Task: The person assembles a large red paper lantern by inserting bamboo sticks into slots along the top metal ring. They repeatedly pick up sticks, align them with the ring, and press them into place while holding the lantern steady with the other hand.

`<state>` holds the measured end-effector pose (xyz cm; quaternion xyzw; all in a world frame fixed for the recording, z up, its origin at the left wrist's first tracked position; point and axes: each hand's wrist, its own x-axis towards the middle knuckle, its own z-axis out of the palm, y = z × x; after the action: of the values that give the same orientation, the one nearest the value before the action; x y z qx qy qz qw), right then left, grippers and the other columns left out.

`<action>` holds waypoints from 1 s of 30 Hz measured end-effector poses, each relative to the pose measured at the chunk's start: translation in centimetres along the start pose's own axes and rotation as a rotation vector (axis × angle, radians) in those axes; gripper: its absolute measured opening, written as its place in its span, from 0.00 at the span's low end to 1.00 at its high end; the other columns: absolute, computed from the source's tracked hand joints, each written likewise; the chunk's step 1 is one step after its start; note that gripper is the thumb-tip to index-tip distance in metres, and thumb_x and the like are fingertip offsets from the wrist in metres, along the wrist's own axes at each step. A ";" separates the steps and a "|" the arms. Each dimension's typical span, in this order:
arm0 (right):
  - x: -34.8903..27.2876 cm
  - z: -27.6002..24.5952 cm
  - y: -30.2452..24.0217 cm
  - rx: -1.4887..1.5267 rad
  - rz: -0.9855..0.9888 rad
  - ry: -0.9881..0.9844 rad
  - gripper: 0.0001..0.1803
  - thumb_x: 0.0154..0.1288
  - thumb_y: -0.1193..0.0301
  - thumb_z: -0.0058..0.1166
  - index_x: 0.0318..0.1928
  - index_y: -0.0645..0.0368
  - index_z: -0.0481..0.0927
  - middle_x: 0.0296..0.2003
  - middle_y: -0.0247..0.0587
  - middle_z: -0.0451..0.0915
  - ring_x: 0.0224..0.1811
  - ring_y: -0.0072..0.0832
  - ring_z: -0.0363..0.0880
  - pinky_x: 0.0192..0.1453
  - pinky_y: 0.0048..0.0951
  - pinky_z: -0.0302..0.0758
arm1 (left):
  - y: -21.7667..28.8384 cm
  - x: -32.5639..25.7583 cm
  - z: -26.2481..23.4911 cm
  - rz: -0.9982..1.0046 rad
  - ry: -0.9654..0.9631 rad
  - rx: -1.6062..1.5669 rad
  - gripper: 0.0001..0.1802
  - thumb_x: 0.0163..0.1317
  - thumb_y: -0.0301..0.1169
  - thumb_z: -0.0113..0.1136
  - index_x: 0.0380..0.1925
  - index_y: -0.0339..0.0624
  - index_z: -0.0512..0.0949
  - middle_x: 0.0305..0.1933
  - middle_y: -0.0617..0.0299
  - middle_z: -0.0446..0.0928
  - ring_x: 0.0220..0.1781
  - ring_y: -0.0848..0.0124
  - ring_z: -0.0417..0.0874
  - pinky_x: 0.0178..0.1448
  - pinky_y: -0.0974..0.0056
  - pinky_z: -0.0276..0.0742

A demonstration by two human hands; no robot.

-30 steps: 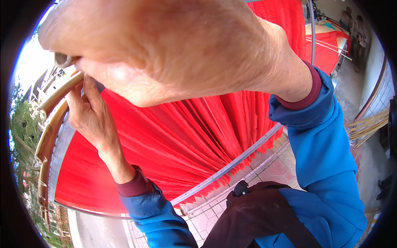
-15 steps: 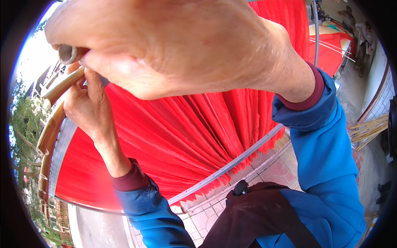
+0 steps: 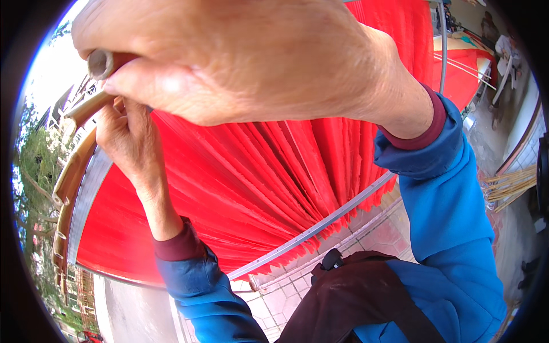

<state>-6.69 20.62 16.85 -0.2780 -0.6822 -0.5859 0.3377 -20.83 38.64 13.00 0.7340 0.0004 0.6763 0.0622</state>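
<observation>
My right hand (image 3: 240,57) fills the top of the view, closed around the end of a tan bamboo pole (image 3: 103,62) held close to the camera. My left hand (image 3: 128,137) reaches up just below it and grips another bamboo piece (image 3: 86,110) at the upper left. Behind both hands hangs pleated red cloth (image 3: 274,183) with a fringed lower edge. A curved bamboo frame (image 3: 68,188) and a grey metal strip (image 3: 91,188) run along the cloth's left side. Both sleeves are blue with dark red cuffs.
A thin metal rod (image 3: 320,226) crosses under the cloth's fringe. Tiled floor (image 3: 366,240) lies below. A bundle of thin sticks (image 3: 512,186) lies at the right. More red cloth (image 3: 466,71) sits at the upper right. Trees and buildings show at the left edge.
My left hand has moved up toward the right hand and the pole end. The right hand has shifted slightly, showing more of the pole's hollow tip.
</observation>
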 end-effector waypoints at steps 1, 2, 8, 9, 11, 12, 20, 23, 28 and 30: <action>0.0 0.0 -0.1 0.005 0.001 -0.002 0.11 0.56 0.83 0.65 0.41 0.67 0.84 0.30 0.43 0.83 0.30 0.25 0.85 0.33 0.21 0.79 | -0.1 -0.1 0.0 0.071 0.020 0.043 0.14 0.77 0.31 0.61 0.51 0.29 0.78 0.37 0.58 0.86 0.36 0.79 0.78 0.41 0.69 0.78; 0.0 0.0 -0.2 0.004 0.000 -0.001 0.11 0.56 0.83 0.65 0.41 0.67 0.84 0.30 0.43 0.83 0.30 0.25 0.85 0.33 0.21 0.79 | -0.2 -0.2 0.0 0.065 0.021 0.090 0.14 0.77 0.31 0.61 0.50 0.29 0.78 0.37 0.57 0.86 0.36 0.79 0.78 0.41 0.69 0.78; -0.1 0.1 -0.3 0.015 0.004 0.001 0.11 0.56 0.83 0.65 0.42 0.67 0.85 0.30 0.43 0.83 0.30 0.25 0.85 0.34 0.21 0.79 | -0.5 0.1 0.1 0.110 -0.002 0.182 0.15 0.77 0.33 0.61 0.54 0.33 0.80 0.38 0.58 0.87 0.35 0.78 0.79 0.40 0.69 0.78; 0.0 0.1 -0.3 0.014 0.003 0.002 0.11 0.56 0.83 0.65 0.42 0.67 0.85 0.30 0.43 0.83 0.30 0.25 0.85 0.34 0.20 0.79 | -0.3 0.1 0.3 0.150 0.003 0.124 0.16 0.77 0.33 0.61 0.58 0.36 0.79 0.39 0.58 0.87 0.34 0.77 0.80 0.40 0.70 0.77; 0.1 0.2 -0.3 0.015 0.005 0.009 0.11 0.57 0.83 0.65 0.42 0.67 0.85 0.30 0.43 0.83 0.30 0.25 0.85 0.34 0.20 0.79 | 0.3 -0.4 0.2 0.067 -0.022 0.097 0.17 0.77 0.32 0.60 0.61 0.37 0.78 0.39 0.57 0.87 0.34 0.78 0.80 0.40 0.70 0.77; 0.2 0.2 -0.3 0.014 0.003 0.012 0.11 0.57 0.83 0.65 0.42 0.67 0.85 0.30 0.43 0.83 0.30 0.25 0.85 0.34 0.20 0.79 | 0.7 -0.8 0.0 0.052 -0.023 0.087 0.18 0.77 0.32 0.60 0.62 0.37 0.78 0.40 0.57 0.87 0.35 0.78 0.80 0.40 0.71 0.77; 0.8 0.1 -0.3 0.022 -0.013 0.039 0.11 0.57 0.83 0.65 0.42 0.68 0.85 0.30 0.43 0.83 0.31 0.25 0.85 0.34 0.20 0.79 | 2.0 -5.3 -1.8 -0.163 0.316 0.000 0.22 0.75 0.23 0.57 0.67 0.33 0.72 0.60 0.50 0.81 0.35 0.74 0.86 0.35 0.72 0.82; 1.0 0.1 -0.3 0.018 -0.018 0.037 0.11 0.57 0.83 0.66 0.42 0.68 0.85 0.30 0.43 0.83 0.31 0.25 0.85 0.34 0.20 0.79 | 1.1 -4.4 -2.0 -0.092 0.313 -0.011 0.18 0.77 0.25 0.56 0.63 0.28 0.74 0.57 0.50 0.82 0.35 0.73 0.86 0.37 0.72 0.82; 0.9 0.0 -0.5 0.042 -0.023 0.033 0.11 0.57 0.83 0.66 0.42 0.68 0.85 0.30 0.43 0.83 0.31 0.25 0.85 0.34 0.20 0.79 | 0.8 -2.1 -2.3 -0.001 0.318 0.081 0.12 0.76 0.28 0.60 0.49 0.29 0.84 0.37 0.57 0.87 0.34 0.76 0.86 0.38 0.69 0.83; 0.8 0.0 -0.6 0.060 -0.016 0.032 0.11 0.57 0.83 0.66 0.43 0.68 0.85 0.30 0.43 0.83 0.31 0.25 0.85 0.34 0.20 0.79 | 0.6 -1.5 -1.9 0.039 0.322 0.168 0.11 0.75 0.29 0.62 0.47 0.30 0.85 0.37 0.56 0.88 0.33 0.76 0.85 0.37 0.69 0.83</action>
<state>-7.65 20.52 17.15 -0.2530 -0.6961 -0.5724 0.3518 -22.94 38.08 11.70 0.6187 0.0528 0.7837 -0.0133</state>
